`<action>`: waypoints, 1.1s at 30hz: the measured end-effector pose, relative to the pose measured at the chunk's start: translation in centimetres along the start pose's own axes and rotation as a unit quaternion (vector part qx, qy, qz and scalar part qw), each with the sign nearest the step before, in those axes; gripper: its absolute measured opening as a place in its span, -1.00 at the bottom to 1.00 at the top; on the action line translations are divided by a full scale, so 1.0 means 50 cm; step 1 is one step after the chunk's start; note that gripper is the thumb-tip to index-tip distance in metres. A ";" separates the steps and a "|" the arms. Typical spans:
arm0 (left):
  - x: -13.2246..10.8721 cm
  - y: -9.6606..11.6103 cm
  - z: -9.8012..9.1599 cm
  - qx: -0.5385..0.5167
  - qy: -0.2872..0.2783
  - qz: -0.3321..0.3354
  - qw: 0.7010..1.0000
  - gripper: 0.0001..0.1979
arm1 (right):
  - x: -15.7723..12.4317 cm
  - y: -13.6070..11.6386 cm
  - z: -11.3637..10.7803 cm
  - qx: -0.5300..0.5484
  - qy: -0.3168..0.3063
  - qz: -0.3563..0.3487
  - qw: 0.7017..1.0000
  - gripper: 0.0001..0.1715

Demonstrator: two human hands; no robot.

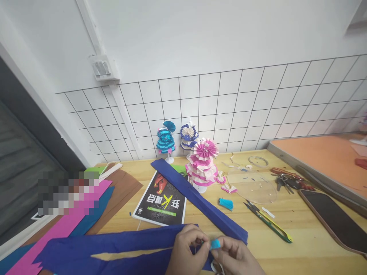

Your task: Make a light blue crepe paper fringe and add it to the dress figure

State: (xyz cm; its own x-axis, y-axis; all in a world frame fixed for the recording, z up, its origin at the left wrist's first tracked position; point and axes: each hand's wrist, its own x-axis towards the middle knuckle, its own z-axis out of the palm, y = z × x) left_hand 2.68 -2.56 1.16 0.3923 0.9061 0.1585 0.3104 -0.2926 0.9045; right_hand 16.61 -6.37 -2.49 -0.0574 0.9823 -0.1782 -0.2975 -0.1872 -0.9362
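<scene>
At the front edge of the table, my right hand (236, 256) pinches a small piece of light blue paper (215, 243) between thumb and fingers. Close on its left, my left hand (187, 248) is closed in a pinch near the paper's edge. What its fingertips hold is too small to make out. Dark blue paper strips (120, 242) lie under and beside my left hand. Another folded dark blue strip (197, 198) runs diagonally across a black booklet (160, 198). Partly hidden below my right hand is a small whitish object (217, 267).
Three ruffled paper dresses on stands, teal (165, 139), blue-white (188, 133) and pink (202, 164), stand at the back. Thread snips (268, 221), a blue paper fringe (226, 204), a clear disc (252, 187), keys (286, 181) and a phone (335, 215) lie right. Coloured sheets (61, 231) lie left.
</scene>
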 end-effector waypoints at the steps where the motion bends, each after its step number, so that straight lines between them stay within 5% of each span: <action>1: -0.001 0.003 -0.001 0.029 0.000 0.030 0.999 -0.84 | 0.000 0.000 0.000 -0.003 0.001 -0.001 1.000 -0.58; 12: -0.003 0.014 -0.010 0.008 -0.025 0.017 1.000 -0.73 | 0.001 -0.011 -0.005 0.002 0.007 0.024 1.000 -0.57; 20: 0.005 -0.024 -0.005 -0.261 -0.028 -0.125 0.957 -0.75 | 0.003 -0.013 -0.009 0.012 0.003 0.045 0.999 -0.56; 24: -0.002 -0.001 -0.011 -0.048 0.003 0.021 0.999 -0.94 | 0.005 -0.007 -0.011 0.042 0.006 0.056 0.998 -0.54; 28: -0.010 0.011 -0.011 0.151 -0.009 0.193 0.969 -0.72 | 0.010 0.004 -0.015 0.094 0.005 0.070 0.993 -0.59; 33: -0.009 -0.001 -0.003 0.231 0.009 0.257 0.938 -0.72 | 0.010 0.005 -0.014 0.110 -0.011 0.052 0.992 -0.64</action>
State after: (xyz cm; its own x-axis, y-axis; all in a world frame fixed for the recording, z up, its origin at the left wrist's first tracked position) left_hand 2.34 -2.92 1.11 0.5790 0.6134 0.5370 0.4285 -0.7894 0.4396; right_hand 17.17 -5.95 -3.03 -0.1198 0.9578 -0.2613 -0.4904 -0.2860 -0.8233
